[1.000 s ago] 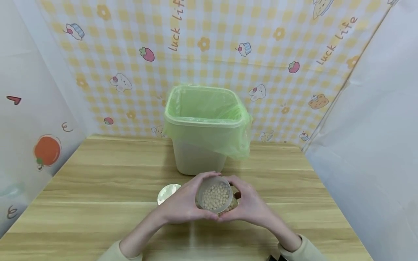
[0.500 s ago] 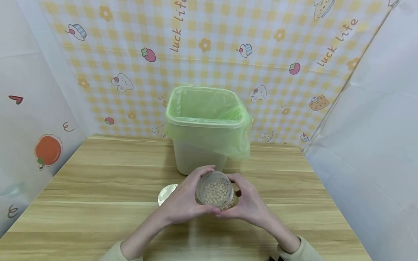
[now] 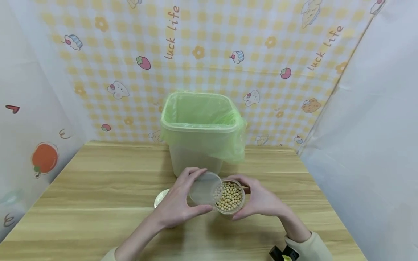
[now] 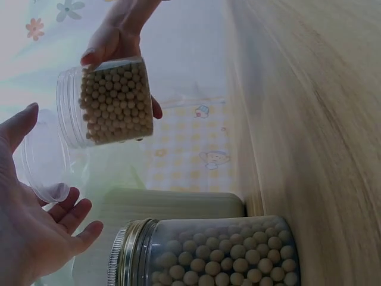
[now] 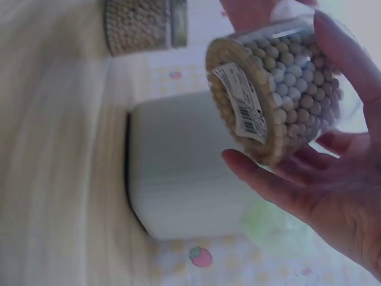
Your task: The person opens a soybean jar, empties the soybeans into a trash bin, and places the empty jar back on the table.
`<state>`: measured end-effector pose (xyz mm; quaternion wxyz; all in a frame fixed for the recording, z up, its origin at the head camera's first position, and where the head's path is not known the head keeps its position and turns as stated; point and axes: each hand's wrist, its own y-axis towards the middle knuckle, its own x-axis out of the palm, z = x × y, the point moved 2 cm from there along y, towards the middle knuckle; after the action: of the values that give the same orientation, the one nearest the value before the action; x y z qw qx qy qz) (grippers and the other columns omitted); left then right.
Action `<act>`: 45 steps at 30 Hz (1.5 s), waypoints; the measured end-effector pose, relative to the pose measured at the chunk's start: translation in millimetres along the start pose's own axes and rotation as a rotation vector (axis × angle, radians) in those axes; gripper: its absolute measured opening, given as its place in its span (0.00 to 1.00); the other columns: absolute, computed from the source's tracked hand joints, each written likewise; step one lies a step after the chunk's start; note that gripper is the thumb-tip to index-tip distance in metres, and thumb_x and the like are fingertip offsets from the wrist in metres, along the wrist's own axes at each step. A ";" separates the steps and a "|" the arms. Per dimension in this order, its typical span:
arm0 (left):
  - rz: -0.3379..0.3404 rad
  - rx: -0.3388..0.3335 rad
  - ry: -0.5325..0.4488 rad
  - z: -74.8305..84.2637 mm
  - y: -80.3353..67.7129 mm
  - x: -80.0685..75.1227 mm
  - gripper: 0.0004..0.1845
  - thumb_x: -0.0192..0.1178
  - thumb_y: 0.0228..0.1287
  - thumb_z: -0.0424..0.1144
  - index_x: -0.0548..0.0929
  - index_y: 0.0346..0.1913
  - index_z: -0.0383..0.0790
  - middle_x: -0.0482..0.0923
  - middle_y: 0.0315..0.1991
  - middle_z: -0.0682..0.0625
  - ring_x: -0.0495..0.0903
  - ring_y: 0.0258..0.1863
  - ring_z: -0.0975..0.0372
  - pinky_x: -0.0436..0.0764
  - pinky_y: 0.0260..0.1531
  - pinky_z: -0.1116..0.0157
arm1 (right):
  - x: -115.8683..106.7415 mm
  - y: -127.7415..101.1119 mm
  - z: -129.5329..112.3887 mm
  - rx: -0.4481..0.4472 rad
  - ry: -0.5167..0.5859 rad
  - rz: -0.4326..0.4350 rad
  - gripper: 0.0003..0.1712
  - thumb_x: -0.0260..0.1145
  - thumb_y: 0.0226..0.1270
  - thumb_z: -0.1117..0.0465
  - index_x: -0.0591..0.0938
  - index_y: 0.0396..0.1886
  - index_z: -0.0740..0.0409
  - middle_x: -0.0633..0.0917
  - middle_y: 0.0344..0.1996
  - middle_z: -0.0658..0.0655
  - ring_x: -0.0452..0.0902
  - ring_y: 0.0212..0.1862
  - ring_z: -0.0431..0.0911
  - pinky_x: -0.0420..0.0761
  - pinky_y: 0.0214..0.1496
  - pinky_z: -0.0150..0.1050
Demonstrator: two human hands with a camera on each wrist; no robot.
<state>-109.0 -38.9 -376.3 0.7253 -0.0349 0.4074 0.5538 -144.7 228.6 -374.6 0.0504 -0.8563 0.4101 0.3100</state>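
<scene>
My left hand (image 3: pixel 177 203) holds a clear round lid (image 3: pixel 201 189) by its edge, between thumb and fingers. The lid is tilted and overlaps the left side of the jar's mouth in the head view; in the left wrist view a gap shows between the two. With its fingers curled round the side, my right hand (image 3: pixel 261 199) grips a clear jar (image 4: pixel 116 104) full of round beige beans, like soybeans. The jar is uncovered and raised above the table, and a barcode label (image 5: pixel 241 101) is stuck on its base.
A second bean jar (image 4: pixel 220 253) with a metal lid stands on the wooden table (image 3: pixel 107 192), partly behind my left hand. Behind the hands is a pale bin (image 3: pixel 192 156) lined with a green bag (image 3: pixel 225 143). Patterned cloth (image 3: pixel 209 72) covers the back wall.
The clear lid has come off the jar and moved left with my left hand. My right hand has shifted slightly right with the jar, and the beans now show directly.
</scene>
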 end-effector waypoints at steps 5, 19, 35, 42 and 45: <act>0.015 -0.006 -0.006 0.5 -4.9 0.7 0.49 0.71 0.59 0.58 0.60 0.80 0.55 0.66 0.70 0.54 0.70 0.69 0.55 0.77 0.62 0.43 | -13.6 -6.0 1.1 -0.033 -0.060 -0.048 0.55 0.89 0.39 0.54 0.73 0.70 0.51 0.83 0.61 0.51 0.80 0.60 0.40 0.80 0.65 0.39; 0.034 -0.066 0.059 5.2 -7.5 25.9 0.51 0.73 0.57 0.54 0.60 0.80 0.49 0.68 0.74 0.48 0.70 0.72 0.50 0.78 0.63 0.42 | -49.1 -23.4 -2.4 -0.052 -0.149 -0.033 0.57 0.89 0.37 0.54 0.73 0.71 0.53 0.84 0.62 0.51 0.79 0.61 0.38 0.79 0.65 0.39; -0.056 -0.273 0.067 -10.5 -14.7 72.2 0.51 0.77 0.53 0.52 0.64 0.78 0.42 0.67 0.76 0.42 0.66 0.75 0.44 0.69 0.71 0.39 | -68.7 -32.5 -7.8 -0.038 -0.194 -0.007 0.57 0.89 0.36 0.55 0.73 0.71 0.52 0.83 0.62 0.50 0.79 0.61 0.39 0.78 0.66 0.42; -0.113 -0.248 0.109 -21.3 -12.6 84.4 0.50 0.77 0.54 0.49 0.65 0.77 0.40 0.68 0.75 0.40 0.66 0.75 0.41 0.65 0.73 0.38 | -72.5 -35.7 -7.7 -0.033 -0.199 0.002 0.58 0.89 0.36 0.55 0.73 0.71 0.55 0.83 0.62 0.50 0.79 0.61 0.39 0.79 0.66 0.41; -0.142 -0.231 0.116 -25.6 -11.7 88.8 0.49 0.77 0.54 0.48 0.65 0.77 0.38 0.68 0.75 0.39 0.65 0.76 0.41 0.64 0.73 0.37 | -73.4 -36.5 -8.0 -0.040 -0.197 0.002 0.58 0.89 0.36 0.56 0.73 0.71 0.56 0.83 0.62 0.51 0.79 0.61 0.39 0.79 0.66 0.41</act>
<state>-108.5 12.6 -453.9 0.7290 -0.1790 0.3787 0.5414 -148.5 299.2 -332.3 0.0728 -0.8222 0.3975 0.4008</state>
